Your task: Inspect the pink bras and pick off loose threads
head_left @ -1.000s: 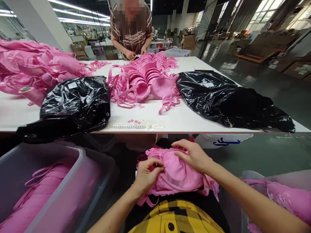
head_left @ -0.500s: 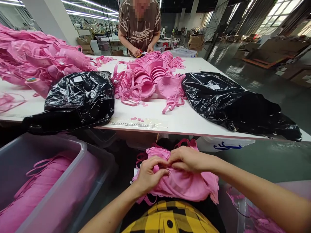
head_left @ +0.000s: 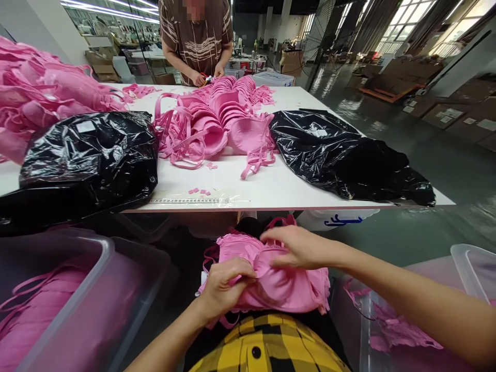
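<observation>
Beyond the held bra (head_left: 287,287), black bags (head_left: 93,160) flank stacked bras (head_left: 217,119) on a table (head_left: 248,188).

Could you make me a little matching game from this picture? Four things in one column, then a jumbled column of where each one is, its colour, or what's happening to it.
Things
1. Pink bra at bottom centre
2. Measuring strip
3. Row of stacked bras
4. Checked clothing

Matches
A. yellow and black
B. between two black plastic bags
C. pinched by the left hand
D. along the near edge of the table

Right pairs: 1-C, 2-D, 3-B, 4-A
</observation>
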Demonstrator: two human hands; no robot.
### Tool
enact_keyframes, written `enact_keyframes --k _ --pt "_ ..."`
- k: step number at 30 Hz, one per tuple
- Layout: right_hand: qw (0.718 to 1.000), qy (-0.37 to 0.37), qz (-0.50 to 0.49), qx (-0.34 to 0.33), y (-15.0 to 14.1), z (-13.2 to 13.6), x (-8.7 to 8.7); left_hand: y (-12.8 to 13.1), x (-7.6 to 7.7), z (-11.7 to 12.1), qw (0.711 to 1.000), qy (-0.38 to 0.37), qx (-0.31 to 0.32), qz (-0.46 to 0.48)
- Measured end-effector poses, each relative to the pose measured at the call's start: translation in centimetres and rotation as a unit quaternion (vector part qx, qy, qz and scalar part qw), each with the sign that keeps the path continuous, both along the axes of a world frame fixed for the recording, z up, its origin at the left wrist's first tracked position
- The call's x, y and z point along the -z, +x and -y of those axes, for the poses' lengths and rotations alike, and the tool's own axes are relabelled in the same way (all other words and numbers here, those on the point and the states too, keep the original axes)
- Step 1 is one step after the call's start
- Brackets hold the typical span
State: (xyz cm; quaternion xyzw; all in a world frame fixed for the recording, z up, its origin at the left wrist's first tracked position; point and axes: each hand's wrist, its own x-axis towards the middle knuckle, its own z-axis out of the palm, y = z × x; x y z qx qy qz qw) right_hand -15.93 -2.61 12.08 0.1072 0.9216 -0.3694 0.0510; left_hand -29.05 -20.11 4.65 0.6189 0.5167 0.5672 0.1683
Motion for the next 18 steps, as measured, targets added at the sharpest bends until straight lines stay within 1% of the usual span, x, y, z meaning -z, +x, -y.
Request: enact_keyframes --k 2,3,4,7,9,11,14,16,18 --pt "0.995 -0.092 0.029 -0.021 0.1 0.1 0.4 -0.4 -0.6 0.1 0.999 0.004 0.030 -0.014" --pt "0.992 -0.119 0.031 -0.028 0.0 0.2 0.6 -0.5 -0.9 0.1 0.999 0.003 0.045 -0.025" --pt "0.990 -0.135 0.026 -0.025 -0.1 0.4 0.7 -0.6 -1.3 0.1 0.997 0.002 0.061 -0.039" --pt "0.984 -0.178 -0.004 0.017 -0.8 1.2 1.1 -0.7 -2.3 -0.1 0.989 0.011 0.116 -0.094" --pt "0.979 -0.197 -0.021 0.047 -1.2 1.6 1.6 -0.4 -2.5 -0.4 0.986 0.024 0.122 -0.108" --pt "0.973 -0.213 -0.034 0.078 -1.2 1.9 2.3 -0.1 -2.2 -0.7 0.993 0.031 0.072 -0.083" --pt "0.964 -0.220 -0.061 0.137 -1.1 2.4 3.4 0.5 -1.2 -0.8 1.000 0.022 -0.018 -0.003" --pt "0.958 -0.215 -0.084 0.169 -0.9 2.8 3.8 1.0 -0.4 -0.8 0.997 0.009 -0.062 0.054" --pt "0.954 -0.212 -0.102 0.184 -0.7 3.3 3.9 1.3 0.3 -0.7 0.984 -0.038 -0.110 0.133"
